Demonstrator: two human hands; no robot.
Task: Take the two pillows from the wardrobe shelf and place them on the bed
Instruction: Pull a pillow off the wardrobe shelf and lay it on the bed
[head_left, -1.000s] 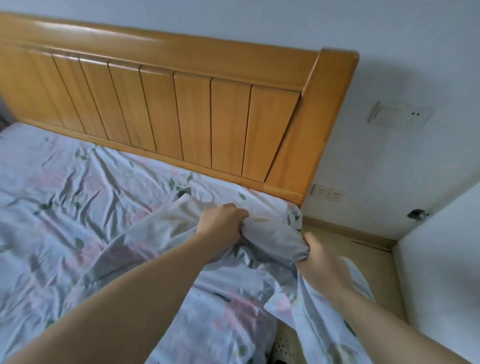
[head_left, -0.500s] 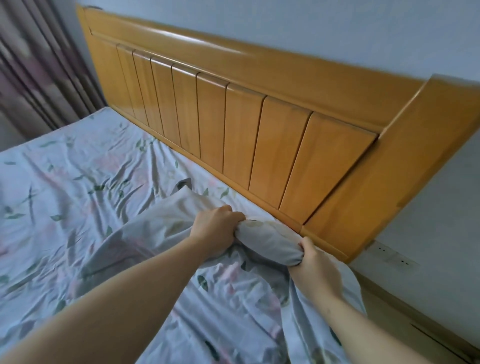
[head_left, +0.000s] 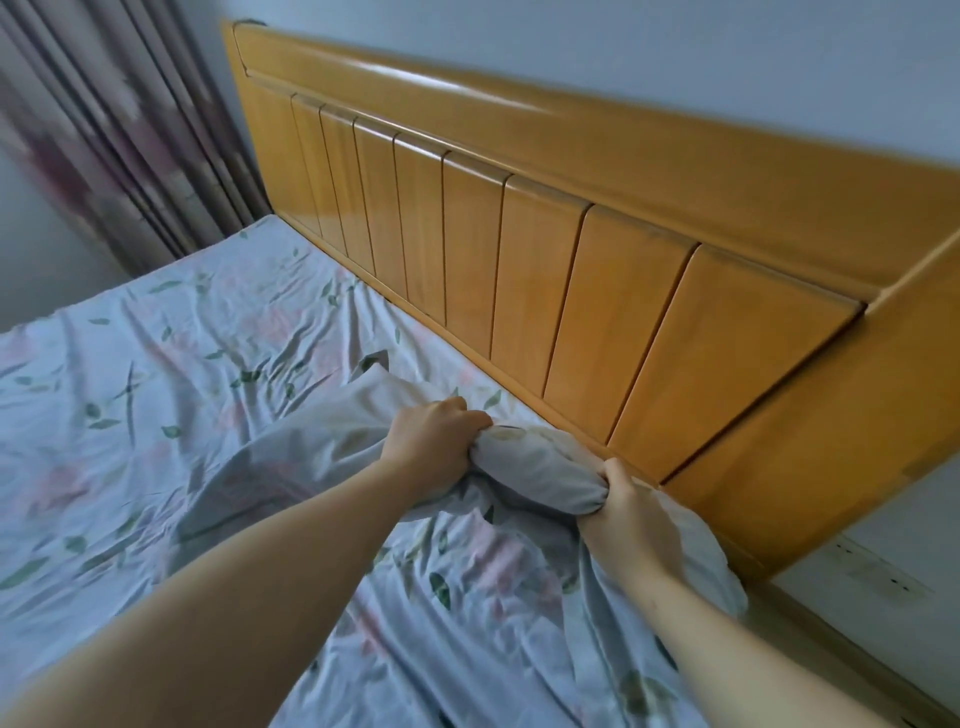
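Floral sheet (head_left: 156, 415) bunched in left hand (head_left: 431, 447) and right hand (head_left: 628, 525)

Two hands — left hand (head_left: 434, 447), right hand (head_left: 631, 514) — one sheet (head_left: 156, 415), one headboard (head_left: 571, 260), one curtain (head_left: 119, 130).

Sheet (head_left: 156, 415) on bed, headboard (head_left: 545, 270) behind

Wooden honey-coloured headboard (head_left: 597, 249): right end ran past the frame edge. Striped mauve curtain (head_left: 119, 135): blurred, pattern illegible, cut off at top and left. Pale blue floral bedsheet (head_left: 156, 415): cropped left and below; mattress beneath wholly covered. Left hand (head_left: 431, 441) and right hand (head_left: 631, 519): fingertips buried in bunched sheet. White wall outlets (head_left: 878, 571): smeared, detail unreadable.
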